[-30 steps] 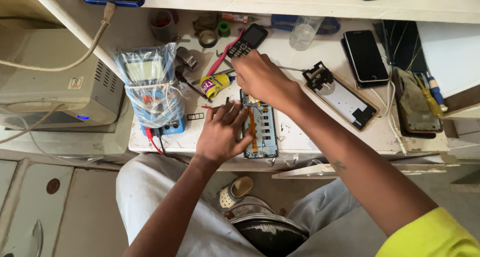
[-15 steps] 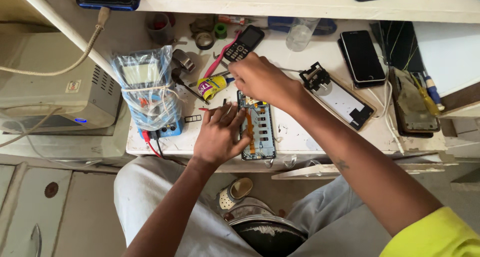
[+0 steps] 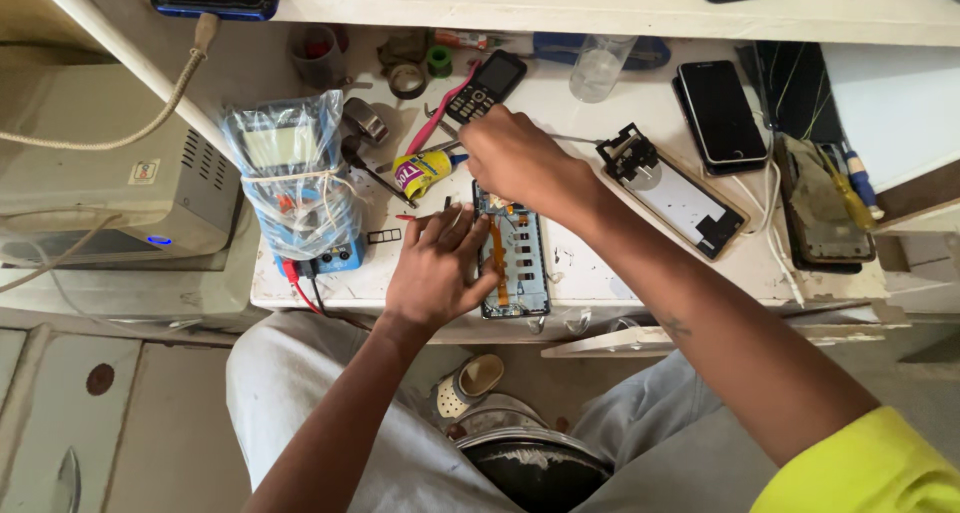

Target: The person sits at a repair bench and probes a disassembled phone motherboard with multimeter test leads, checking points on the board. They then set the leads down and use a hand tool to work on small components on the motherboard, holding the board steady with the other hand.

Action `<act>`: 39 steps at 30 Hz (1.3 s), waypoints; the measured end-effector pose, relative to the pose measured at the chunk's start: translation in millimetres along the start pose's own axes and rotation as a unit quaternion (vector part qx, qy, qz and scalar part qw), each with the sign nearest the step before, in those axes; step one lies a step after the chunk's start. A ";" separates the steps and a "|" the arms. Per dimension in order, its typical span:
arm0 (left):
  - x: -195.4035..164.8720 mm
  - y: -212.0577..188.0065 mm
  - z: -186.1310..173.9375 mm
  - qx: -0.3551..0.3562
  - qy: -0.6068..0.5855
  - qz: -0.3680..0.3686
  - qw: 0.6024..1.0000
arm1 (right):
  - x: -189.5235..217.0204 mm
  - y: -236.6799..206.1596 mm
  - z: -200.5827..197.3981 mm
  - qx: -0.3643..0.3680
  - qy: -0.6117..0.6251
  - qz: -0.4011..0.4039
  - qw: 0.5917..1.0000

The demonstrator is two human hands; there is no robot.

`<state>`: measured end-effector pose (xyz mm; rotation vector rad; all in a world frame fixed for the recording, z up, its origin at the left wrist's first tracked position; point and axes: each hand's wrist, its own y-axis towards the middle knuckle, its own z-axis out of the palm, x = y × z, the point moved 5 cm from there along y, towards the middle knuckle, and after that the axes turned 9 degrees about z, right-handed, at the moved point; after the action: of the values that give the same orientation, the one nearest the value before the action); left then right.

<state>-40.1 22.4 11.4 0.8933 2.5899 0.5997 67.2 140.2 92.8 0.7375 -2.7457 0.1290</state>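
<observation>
Opened phone [image 3: 515, 263] lies flat near the tabletop [image 3: 620, 263] front edge: light, thin, fragile. My left hand [image 3: 437, 270] pins its side, fingers spread; my right hand [image 3: 515, 158], fingers curled, works its top.

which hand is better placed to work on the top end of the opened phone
Right. The right hand already sits over the opened phone's top end, while the left hand lies flat on its side edge.
</observation>
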 end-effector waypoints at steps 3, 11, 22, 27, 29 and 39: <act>-1.3 -0.8 -2.6 -0.014 0.021 0.019 1.000 | -2.2 3.7 4.6 0.021 0.001 0.009 1.000; -0.9 -0.1 -2.3 -0.006 0.014 0.009 1.000 | 1.4 0.2 -8.1 0.067 0.043 0.052 0.995; 0.1 -0.3 -0.5 -0.002 0.021 0.013 1.000 | 0.3 -2.5 -14.7 0.058 0.059 0.030 0.996; -0.8 -0.5 -2.5 -0.004 0.023 0.015 1.000 | 7.6 -12.2 -24.2 0.041 0.061 0.059 0.996; -0.9 -0.4 -2.9 -0.003 0.020 0.014 1.000 | 4.3 -14.3 -18.9 0.083 0.069 0.119 0.987; -0.3 0.0 -2.7 -0.010 -0.003 0.009 1.000 | 18.9 -4.8 -13.6 0.006 0.012 -0.025 1.000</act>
<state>-41.1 21.5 13.7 0.9104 2.5694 0.6254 57.5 129.2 111.5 0.8024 -2.7028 0.1418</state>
